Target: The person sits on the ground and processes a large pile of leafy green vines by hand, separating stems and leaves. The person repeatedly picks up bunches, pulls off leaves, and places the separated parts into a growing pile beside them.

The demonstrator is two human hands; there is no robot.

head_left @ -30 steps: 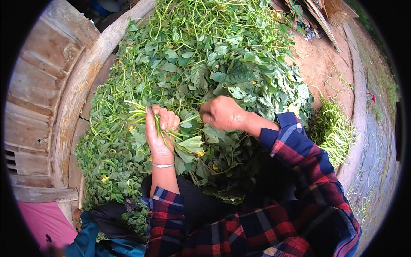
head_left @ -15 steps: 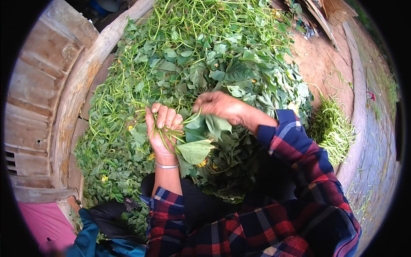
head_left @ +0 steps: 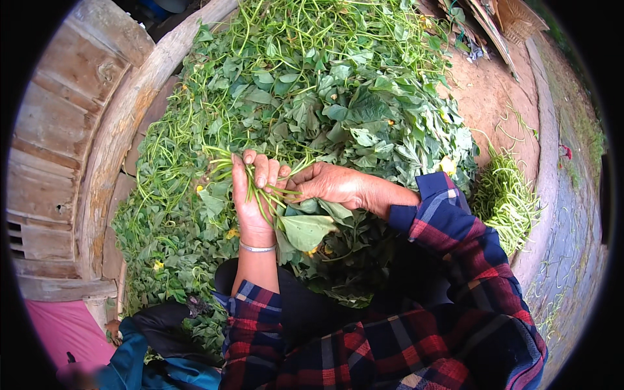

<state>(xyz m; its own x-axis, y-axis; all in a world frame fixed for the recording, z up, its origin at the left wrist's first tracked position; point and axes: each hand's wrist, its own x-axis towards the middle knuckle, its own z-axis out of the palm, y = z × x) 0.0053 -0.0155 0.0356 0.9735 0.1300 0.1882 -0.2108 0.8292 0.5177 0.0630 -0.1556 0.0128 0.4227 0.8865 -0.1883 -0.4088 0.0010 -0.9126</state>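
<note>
Looks like stem-gathering, nine o'clock of centre!
Your left hand (head_left: 257,183) clutches the stems (head_left: 266,201); at three o'clock, your right hand (head_left: 335,184) seems to pinch a stalk (head_left: 286,191). Next likely needs steady left grip.

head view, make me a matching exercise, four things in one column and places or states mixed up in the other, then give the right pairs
Things
1. left hand
2. silver-coloured bracelet
3. heap of pale green stems
4. pink cloth

Places or states
A. at the lower left of the view
B. clasping a bunch of green stems
C. around the left wrist
D. right of the leafy pile

Pairs: 1-B, 2-C, 3-D, 4-A
</note>
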